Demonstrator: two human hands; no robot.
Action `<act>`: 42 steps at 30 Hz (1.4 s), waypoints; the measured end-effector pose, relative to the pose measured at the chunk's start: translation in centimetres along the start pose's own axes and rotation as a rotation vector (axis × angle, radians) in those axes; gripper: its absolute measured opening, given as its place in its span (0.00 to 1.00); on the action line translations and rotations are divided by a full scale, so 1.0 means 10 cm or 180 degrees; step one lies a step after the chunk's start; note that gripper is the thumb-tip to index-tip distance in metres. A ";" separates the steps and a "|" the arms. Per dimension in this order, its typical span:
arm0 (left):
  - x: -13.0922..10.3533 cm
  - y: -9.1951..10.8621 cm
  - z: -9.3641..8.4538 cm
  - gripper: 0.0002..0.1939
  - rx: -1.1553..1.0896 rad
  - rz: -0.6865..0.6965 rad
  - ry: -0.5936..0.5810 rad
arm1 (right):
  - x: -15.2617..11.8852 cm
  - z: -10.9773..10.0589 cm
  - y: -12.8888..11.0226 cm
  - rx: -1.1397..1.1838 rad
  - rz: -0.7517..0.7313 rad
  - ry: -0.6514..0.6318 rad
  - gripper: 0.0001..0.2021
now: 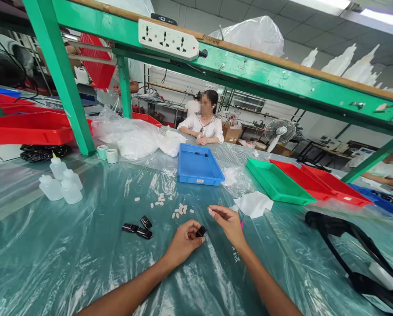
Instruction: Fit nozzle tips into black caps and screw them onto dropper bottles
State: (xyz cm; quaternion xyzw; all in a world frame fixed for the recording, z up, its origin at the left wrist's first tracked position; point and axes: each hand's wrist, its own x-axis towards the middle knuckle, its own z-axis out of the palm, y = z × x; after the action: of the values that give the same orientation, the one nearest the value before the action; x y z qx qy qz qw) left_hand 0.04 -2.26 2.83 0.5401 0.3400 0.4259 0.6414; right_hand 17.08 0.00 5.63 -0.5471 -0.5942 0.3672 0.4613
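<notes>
My left hand (183, 242) is closed around a small glossy black part (201, 231), whose end sticks out between thumb and fingers. To its right, my right hand (228, 223) pinches a small white piece (210, 210) at the fingertips, apart from the black part. Several small white oval pieces (182, 209) lie scattered on the table just beyond my hands. Left of my left hand rest 3 black parts (144, 232) of similar look. A thin pink object (241, 224) shows partly behind my right hand, beside a crumpled white cloth or paper (254, 204).
Ahead stands a blue tray (201, 181) with small dark parts inside. Green (278, 186) and red trays (334, 186) are at right, white squeeze bottles (72, 188) and tape rolls (111, 156) at left. A black strap-like object (334, 250) lies right. A green shelf frame (249, 66) spans overhead; a person (203, 125) sits opposite.
</notes>
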 end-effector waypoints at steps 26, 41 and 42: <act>-0.02 -0.04 0.02 0.11 -0.0289 0.0136 -0.0376 | -0.41 0.21 0.09 0.1925 0.0836 -0.0002 0.14; -0.01 -0.01 0.01 0.09 0.0071 0.0317 -0.0205 | -0.45 0.20 0.06 0.1054 0.0391 0.0117 0.11; -0.01 -0.01 0.00 0.09 0.0066 0.0316 -0.0200 | -0.45 0.20 0.05 0.0914 0.0332 0.0109 0.11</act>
State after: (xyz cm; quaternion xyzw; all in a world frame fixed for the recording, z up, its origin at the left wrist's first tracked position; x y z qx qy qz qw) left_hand 0.01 -2.35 2.77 0.5760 0.2968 0.4365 0.6242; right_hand 15.24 -4.27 3.85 -0.5118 -0.4984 0.4624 0.5253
